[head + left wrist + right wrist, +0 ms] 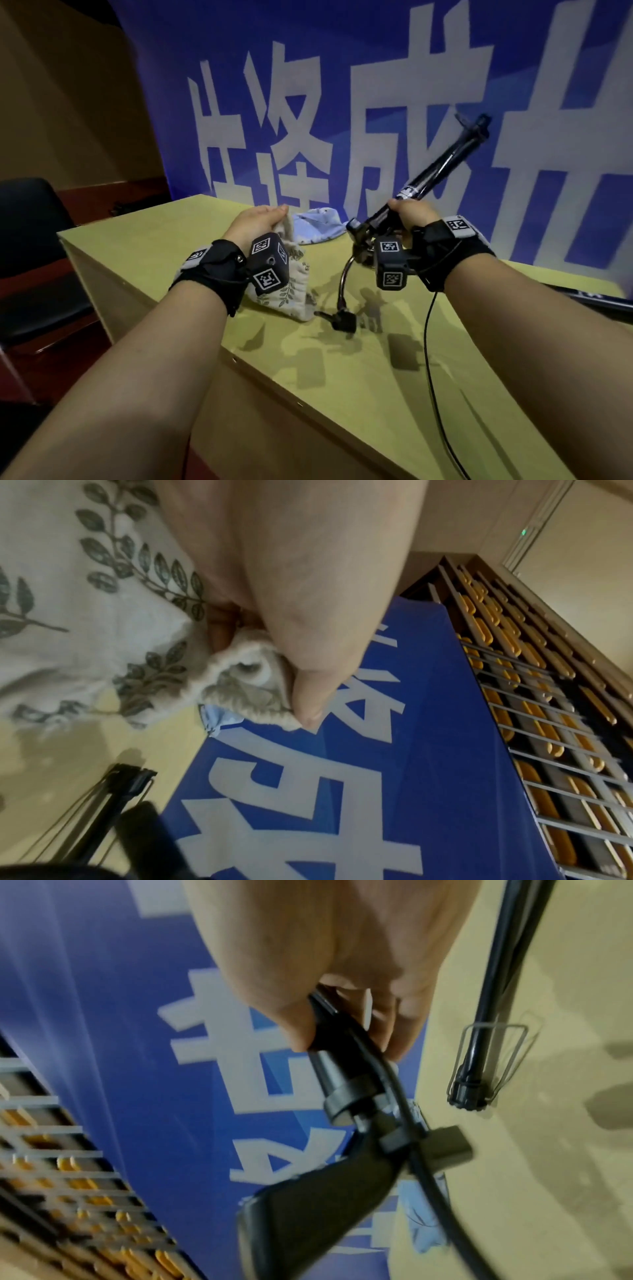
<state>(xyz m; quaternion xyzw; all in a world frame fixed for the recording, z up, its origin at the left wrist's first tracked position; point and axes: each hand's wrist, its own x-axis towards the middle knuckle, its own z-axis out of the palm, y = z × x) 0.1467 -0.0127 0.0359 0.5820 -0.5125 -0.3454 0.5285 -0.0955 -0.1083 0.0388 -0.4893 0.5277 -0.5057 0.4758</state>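
Note:
My left hand (pixel 275 213) pinches the gathered top edge of a beige cloth pouch (pixel 295 291) printed with green leaves; the pouch's body rests on the yellow table (pixel 342 383). In the left wrist view the thumb (pixel 308 704) presses the bunched rim against the fingers, and the pouch (pixel 68 593) spreads to the left. My right hand (pixel 407 211) grips a black rod (pixel 445 164) that tilts up and to the right. A hose (pixel 342 274) curves down from the rod's lower end, and its black end piece (pixel 340 320) lies on the table. The right wrist view shows the fingers (pixel 387 1031) curled round the rod (pixel 342 1085).
A light blue cloth (pixel 318 226) lies at the table's far edge between my hands. A blue banner (pixel 342 102) with white characters stands behind. A second black rod (pixel 479 1056) lies on the table to the right. A black chair (pixel 30 240) stands at the left.

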